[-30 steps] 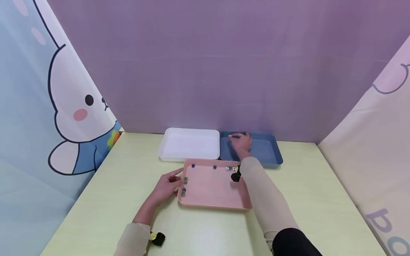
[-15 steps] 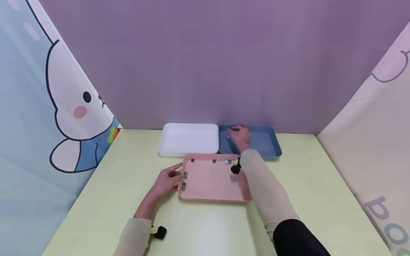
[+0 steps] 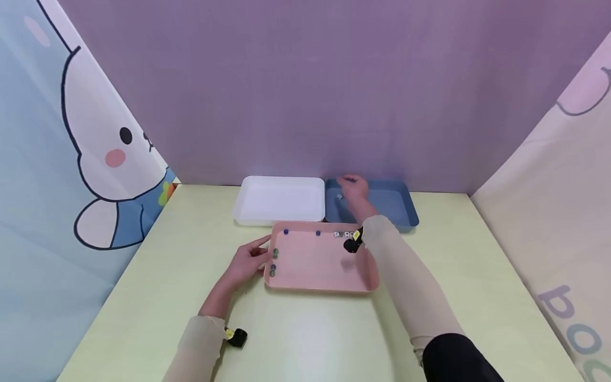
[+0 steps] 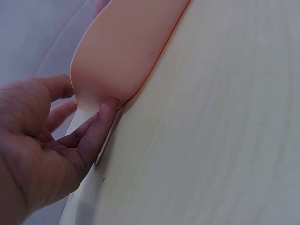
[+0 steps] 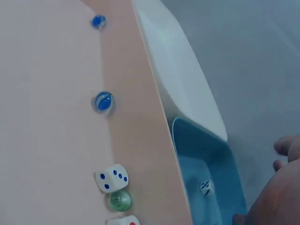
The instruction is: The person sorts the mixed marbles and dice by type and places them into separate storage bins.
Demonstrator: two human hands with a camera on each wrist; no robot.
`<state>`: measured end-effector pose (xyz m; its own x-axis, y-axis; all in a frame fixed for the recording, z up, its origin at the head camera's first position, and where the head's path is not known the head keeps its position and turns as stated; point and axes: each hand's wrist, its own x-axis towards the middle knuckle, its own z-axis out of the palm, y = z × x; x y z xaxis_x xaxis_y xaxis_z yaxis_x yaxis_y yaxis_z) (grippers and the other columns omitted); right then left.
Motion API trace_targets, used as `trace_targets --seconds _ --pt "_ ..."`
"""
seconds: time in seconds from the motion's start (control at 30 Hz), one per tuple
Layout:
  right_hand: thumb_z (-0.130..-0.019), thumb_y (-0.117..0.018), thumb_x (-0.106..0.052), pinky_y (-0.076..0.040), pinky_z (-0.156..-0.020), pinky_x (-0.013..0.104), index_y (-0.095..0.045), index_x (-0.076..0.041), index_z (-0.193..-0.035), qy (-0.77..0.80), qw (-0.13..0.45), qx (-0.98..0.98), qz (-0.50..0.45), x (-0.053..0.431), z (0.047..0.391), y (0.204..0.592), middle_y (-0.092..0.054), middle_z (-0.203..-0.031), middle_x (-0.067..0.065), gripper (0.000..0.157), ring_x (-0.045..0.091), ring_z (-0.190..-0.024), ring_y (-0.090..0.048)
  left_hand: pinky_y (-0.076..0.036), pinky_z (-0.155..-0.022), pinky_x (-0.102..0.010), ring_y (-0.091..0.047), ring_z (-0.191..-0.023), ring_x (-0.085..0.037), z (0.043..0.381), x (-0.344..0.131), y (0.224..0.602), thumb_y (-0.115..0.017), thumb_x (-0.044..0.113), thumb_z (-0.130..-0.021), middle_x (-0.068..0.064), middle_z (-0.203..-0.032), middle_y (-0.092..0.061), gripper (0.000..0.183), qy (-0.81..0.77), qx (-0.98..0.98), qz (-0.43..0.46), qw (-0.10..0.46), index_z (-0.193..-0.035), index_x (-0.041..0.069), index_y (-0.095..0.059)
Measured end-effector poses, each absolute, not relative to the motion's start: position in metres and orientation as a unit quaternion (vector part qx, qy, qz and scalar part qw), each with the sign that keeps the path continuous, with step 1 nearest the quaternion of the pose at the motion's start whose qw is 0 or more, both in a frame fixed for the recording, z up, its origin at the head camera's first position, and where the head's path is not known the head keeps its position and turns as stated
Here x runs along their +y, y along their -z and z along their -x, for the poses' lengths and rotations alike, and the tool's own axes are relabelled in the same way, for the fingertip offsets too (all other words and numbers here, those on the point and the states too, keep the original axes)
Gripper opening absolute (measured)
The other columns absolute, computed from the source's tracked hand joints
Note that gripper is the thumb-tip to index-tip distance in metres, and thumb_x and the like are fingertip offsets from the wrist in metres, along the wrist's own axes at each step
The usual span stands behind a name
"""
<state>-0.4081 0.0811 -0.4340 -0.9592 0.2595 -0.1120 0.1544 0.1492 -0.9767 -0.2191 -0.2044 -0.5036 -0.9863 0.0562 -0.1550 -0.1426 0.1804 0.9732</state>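
Observation:
My left hand [image 3: 245, 261] rests at the left end of a pink tray [image 3: 312, 265]; in the left wrist view its fingertips touch the tray's outer wall. Blue marbles [image 5: 103, 101] and green marbles [image 3: 275, 253] lie along the tray's left and far sides. White dice [image 5: 112, 178] sit near its far right corner, with a green marble [image 5: 120, 200] against one. My right hand [image 3: 355, 191] hovers over a blue tray [image 3: 393, 204], fingers apart, holding nothing visible. A single white die [image 5: 206, 188] lies in that tray, just left of the hand.
A white tray [image 3: 281, 200] stands left of the blue one, both behind the pink tray. Purple cloth [image 3: 305, 90] rises behind the pale table [image 3: 305, 334]. Printed curtains hang at both sides.
My right hand has let go of the die, which now lies in the blue tray, and has lifted away from it. The left hand stays at the pink tray. The head view has tilted slightly.

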Motion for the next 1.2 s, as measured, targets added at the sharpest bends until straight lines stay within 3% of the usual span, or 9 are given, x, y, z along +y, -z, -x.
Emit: trace_targets --seconds 0.37,0.53,0.7,0.77,0.9,1.0,1.2 --pt "-0.092 -0.068 -0.023 -0.051 -0.083 0.044 -0.067 -0.011 -0.108 -0.537 0.004 -0.841 0.066 0.086 0.378 0.413 -0.053 -0.135 0.007 0.020 0.026 -0.103 -0.058 -0.059 -0.064 -0.040 -0.058 -0.091 -0.027 0.219 -0.199 0.505 -0.065 0.009 -0.093 -0.017 -0.110 -0.062 0.053 -0.646 0.759 0.019 0.072 -0.143 0.020 -0.051" --pt "-0.093 -0.066 -0.026 -0.048 -0.088 0.047 -0.069 -0.013 -0.106 -0.443 -0.014 -0.896 -0.009 0.094 0.362 0.403 -0.044 -0.146 0.009 0.019 0.031 -0.120 -0.050 -0.059 -0.065 -0.041 -0.058 -0.092 -0.026 0.221 -0.196 0.504 -0.065 0.009 -0.093 -0.017 -0.109 -0.061 0.053 -0.646 0.759 0.018 0.072 -0.142 0.020 -0.052" --pt "-0.093 -0.065 -0.027 -0.049 -0.081 0.046 -0.071 -0.014 -0.108 -0.338 -0.016 -0.936 -0.094 0.099 0.342 0.397 -0.053 -0.137 0.010 0.020 0.032 -0.104 -0.058 -0.059 -0.065 -0.039 -0.057 -0.092 -0.025 0.221 -0.198 0.507 -0.066 0.010 -0.093 -0.017 -0.109 -0.060 0.054 -0.643 0.761 0.029 0.077 -0.143 0.021 -0.051" --pt "-0.093 -0.067 -0.026 -0.048 -0.083 0.047 -0.072 -0.014 -0.106 -0.302 -0.009 -0.944 -0.130 0.099 0.335 0.398 -0.057 -0.131 0.010 0.019 0.031 -0.103 -0.059 -0.059 -0.065 -0.039 -0.057 -0.093 -0.025 0.220 -0.199 0.507 -0.066 0.010 -0.093 -0.018 -0.111 -0.060 0.054 -0.641 0.763 0.031 0.079 -0.144 0.019 -0.050" --pt "-0.090 -0.069 -0.022 -0.042 -0.100 0.049 -0.076 -0.014 -0.097 -0.223 0.028 -0.955 -0.196 0.101 0.323 0.403 -0.063 -0.124 0.010 0.013 0.031 -0.120 -0.052 -0.059 -0.066 -0.041 -0.057 -0.094 -0.026 0.215 -0.199 0.498 -0.063 0.007 -0.094 -0.021 -0.113 -0.059 0.055 -0.639 0.764 0.024 0.086 -0.146 0.013 -0.046" --pt "-0.089 -0.068 -0.021 -0.038 -0.104 0.050 -0.078 -0.016 -0.092 -0.167 0.047 -0.958 -0.229 0.103 0.318 0.407 -0.066 -0.118 0.009 0.012 0.030 -0.121 -0.052 -0.058 -0.067 -0.041 -0.057 -0.093 -0.027 0.210 -0.196 0.486 -0.062 0.005 -0.094 -0.023 -0.112 -0.059 0.055 -0.639 0.763 0.018 0.091 -0.146 0.010 -0.044" --pt "-0.089 -0.067 -0.021 -0.035 -0.105 0.053 -0.078 -0.020 -0.089 -0.113 0.022 -0.965 -0.234 0.103 0.307 0.414 -0.060 -0.128 0.013 0.011 0.035 -0.126 -0.045 -0.058 -0.067 -0.040 -0.058 -0.092 -0.025 0.206 -0.193 0.477 -0.062 0.005 -0.094 -0.025 -0.114 -0.059 0.055 -0.642 0.761 0.008 0.093 -0.146 0.009 -0.044"
